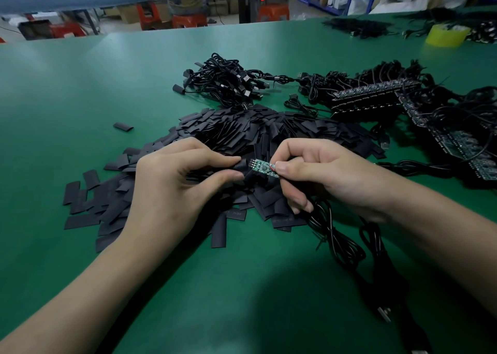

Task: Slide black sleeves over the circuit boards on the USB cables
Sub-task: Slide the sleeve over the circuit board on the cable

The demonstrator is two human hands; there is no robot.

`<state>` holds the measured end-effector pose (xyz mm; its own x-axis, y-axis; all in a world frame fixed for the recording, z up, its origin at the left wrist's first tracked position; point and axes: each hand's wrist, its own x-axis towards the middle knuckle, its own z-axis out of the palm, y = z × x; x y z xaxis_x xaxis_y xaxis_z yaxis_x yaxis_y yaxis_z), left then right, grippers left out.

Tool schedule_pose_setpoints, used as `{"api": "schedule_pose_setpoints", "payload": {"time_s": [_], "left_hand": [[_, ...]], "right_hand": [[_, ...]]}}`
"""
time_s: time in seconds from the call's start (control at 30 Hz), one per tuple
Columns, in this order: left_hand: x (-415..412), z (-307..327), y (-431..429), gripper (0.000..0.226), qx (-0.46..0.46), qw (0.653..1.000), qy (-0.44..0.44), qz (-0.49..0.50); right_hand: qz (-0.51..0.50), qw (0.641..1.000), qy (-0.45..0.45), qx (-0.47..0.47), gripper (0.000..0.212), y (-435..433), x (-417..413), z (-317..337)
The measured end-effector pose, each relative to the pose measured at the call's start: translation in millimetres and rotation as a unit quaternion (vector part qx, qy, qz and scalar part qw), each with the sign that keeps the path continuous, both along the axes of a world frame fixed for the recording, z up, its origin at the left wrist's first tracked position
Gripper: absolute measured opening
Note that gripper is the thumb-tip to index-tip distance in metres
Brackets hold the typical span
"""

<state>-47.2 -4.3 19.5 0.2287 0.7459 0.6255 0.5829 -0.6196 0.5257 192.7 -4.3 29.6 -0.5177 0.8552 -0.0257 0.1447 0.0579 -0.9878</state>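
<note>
Fingers of the left hand (172,181) pinch a black sleeve (242,166) between thumb and forefinger, its open mouth meeting the left end of the small green circuit board (262,166). The right hand (322,176) pinches the board's other end, its remaining fingers curled under, with the USB cable (332,232) trailing below it. Both hands hover over the sleeve pile (236,133); bare green table (80,98) lies to the left, while cable bundles (226,82) and board panels (376,95) crowd the right

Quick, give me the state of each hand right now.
Left hand: pinches a sleeve.
Right hand: pinches the board at its wire end.
</note>
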Motion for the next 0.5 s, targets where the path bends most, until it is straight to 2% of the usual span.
{"api": "schedule_pose_setpoints", "payload": {"time_s": [0.33, 0.5], "left_hand": [[-5.0, -3.9, 3.0, 0.020, 0.056, 0.994, 0.078, -0.047], [-6.4, -5.7, 6.6, 0.021, 0.038, 0.992, 0.101, -0.073]], "right_hand": [[0.031, 0.996, 0.031, -0.079, 0.012, 0.5, -0.2, -5.3], [0.021, 0.993, 0.042, -0.109, 0.010, 1.5, 0.5, -3.8]]}}
